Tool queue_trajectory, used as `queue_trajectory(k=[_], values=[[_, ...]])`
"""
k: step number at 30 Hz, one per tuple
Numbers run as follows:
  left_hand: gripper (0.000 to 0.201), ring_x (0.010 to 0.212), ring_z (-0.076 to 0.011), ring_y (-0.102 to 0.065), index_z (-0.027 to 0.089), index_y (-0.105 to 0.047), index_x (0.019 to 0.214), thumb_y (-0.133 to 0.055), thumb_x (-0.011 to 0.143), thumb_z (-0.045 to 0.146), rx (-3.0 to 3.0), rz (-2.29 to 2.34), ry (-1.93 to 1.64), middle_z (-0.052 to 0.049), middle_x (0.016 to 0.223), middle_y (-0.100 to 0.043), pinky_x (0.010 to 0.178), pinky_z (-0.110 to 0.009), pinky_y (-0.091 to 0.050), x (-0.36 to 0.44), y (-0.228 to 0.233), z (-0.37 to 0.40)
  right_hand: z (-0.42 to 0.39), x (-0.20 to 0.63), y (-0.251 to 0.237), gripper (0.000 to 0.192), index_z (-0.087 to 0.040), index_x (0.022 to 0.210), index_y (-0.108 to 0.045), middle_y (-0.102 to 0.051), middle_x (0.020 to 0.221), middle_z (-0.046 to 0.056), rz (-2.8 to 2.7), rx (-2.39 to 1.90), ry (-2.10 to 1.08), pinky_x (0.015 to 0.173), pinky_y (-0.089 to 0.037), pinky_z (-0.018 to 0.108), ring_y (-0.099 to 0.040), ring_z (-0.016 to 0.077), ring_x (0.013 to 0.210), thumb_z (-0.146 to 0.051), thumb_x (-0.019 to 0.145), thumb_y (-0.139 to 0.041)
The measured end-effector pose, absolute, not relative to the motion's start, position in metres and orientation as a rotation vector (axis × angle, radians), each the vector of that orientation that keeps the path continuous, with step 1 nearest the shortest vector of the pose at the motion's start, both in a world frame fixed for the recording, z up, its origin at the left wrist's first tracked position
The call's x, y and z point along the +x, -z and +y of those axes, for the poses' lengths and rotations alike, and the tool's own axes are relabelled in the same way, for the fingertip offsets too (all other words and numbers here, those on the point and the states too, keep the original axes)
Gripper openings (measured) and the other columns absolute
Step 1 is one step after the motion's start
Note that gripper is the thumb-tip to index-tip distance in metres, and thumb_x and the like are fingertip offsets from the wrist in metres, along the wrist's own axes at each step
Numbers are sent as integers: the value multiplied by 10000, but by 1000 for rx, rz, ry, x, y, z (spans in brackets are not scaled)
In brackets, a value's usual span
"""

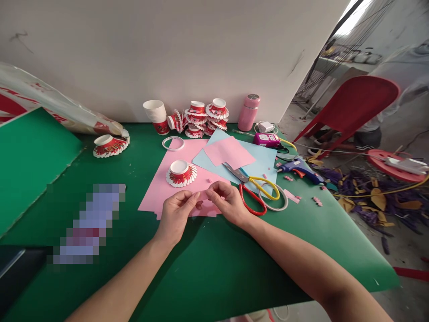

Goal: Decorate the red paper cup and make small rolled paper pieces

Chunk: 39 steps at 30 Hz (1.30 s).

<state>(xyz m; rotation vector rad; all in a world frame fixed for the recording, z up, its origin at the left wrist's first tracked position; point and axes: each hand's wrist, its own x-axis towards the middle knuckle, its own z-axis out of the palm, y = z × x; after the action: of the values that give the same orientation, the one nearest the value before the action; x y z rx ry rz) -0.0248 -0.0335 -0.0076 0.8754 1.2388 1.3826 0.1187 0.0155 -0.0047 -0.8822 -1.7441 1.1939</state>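
My left hand [176,214] and my right hand [228,201] meet over the front of the pink paper sheets [157,192]. Between their pinched fingertips is a small piece of pink paper [203,195], partly hidden by the fingers. Just behind my hands a red paper cup with a fringed, cut rim [181,173] stands upside down on the pink sheets. Scissors [250,179] with one yellow and one red handle lie beside my right hand, their blades apart. A tiny pink paper piece [210,180] rests near my fingertips.
Behind stand stacked paper cups [156,114], several fringed cups [197,118] and a pink bottle [248,114]. Blue paper [264,156], tape rings [173,143] and a blue glue gun [301,170] lie about. Another fringed cup [110,145] is at left. A red chair [355,107] and a person are at right.
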Motion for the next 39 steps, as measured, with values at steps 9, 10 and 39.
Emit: queue_trajectory(k=[9, 10, 39], values=[[185, 610, -117, -575, 144, -662, 666, -686, 715, 321, 863, 1208, -1409, 11, 595, -615, 624, -240, -492, -23, 6, -33, 15, 118, 6, 271, -170, 687, -501, -497, 611, -9, -1729, -866, -1191, 500, -360, 226, -412, 93, 542, -410, 813, -522], [183, 618, -125, -583, 145, -669, 677, -682, 717, 323, 882, 1217, -1411, 6, 603, -620, 631, -250, -497, -23, 6, -33, 15, 118, 6, 272, -171, 690, -504, -504, 611, -8, -1733, -861, -1180, 500, -366, 225, -418, 93, 542, -413, 814, -523], [170, 687, -173, -613, 173, -676, 724, -651, 733, 341, 1126, 1301, -1402, -21, 684, -661, 668, -278, -511, -25, 6, -35, 11, 118, 5, 272, -167, 680, -505, -487, 579, -21, -1778, -868, -1185, 463, -342, 208, -385, 76, 501, -401, 818, -520]])
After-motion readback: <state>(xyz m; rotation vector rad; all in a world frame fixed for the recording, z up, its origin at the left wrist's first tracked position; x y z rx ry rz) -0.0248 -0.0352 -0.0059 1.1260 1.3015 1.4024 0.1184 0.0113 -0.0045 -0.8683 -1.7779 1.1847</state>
